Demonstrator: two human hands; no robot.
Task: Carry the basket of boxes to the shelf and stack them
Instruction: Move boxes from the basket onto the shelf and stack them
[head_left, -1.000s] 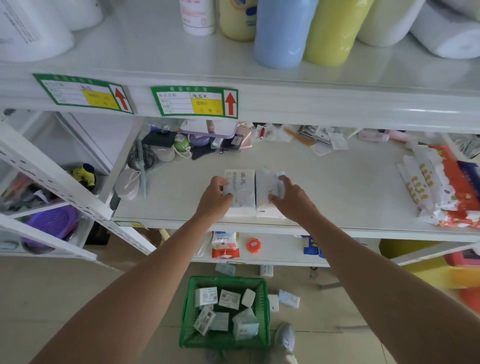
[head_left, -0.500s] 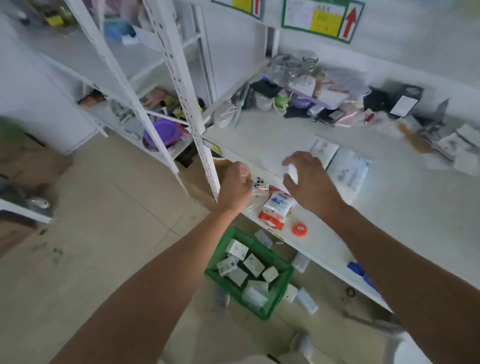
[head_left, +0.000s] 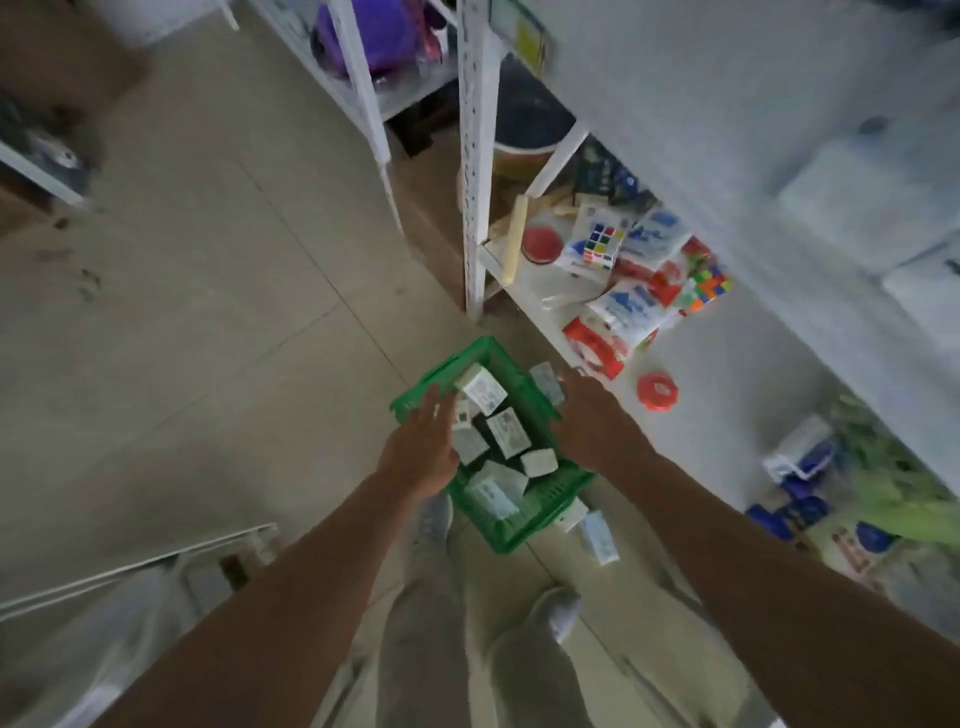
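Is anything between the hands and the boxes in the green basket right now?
Nothing visible does. The left hand and right hand reach down at either side of the green basket, which has no lid; the boxes lie uncovered between the hands.

The picture is dim and flat, lit softly and evenly, with no hard shadows or glare. Motion blur smears most of it: the upper shelf (head_left: 779, 156) at upper right is a pale wash, and the floor (head_left: 182, 312) at left looks streaked. The centre is sharpest, where the green basket (head_left: 519, 535) and its boxes (head_left: 509, 431) read fairly clearly. The wide lens slants the shelf posts (head_left: 472, 156), and the upper corners darken
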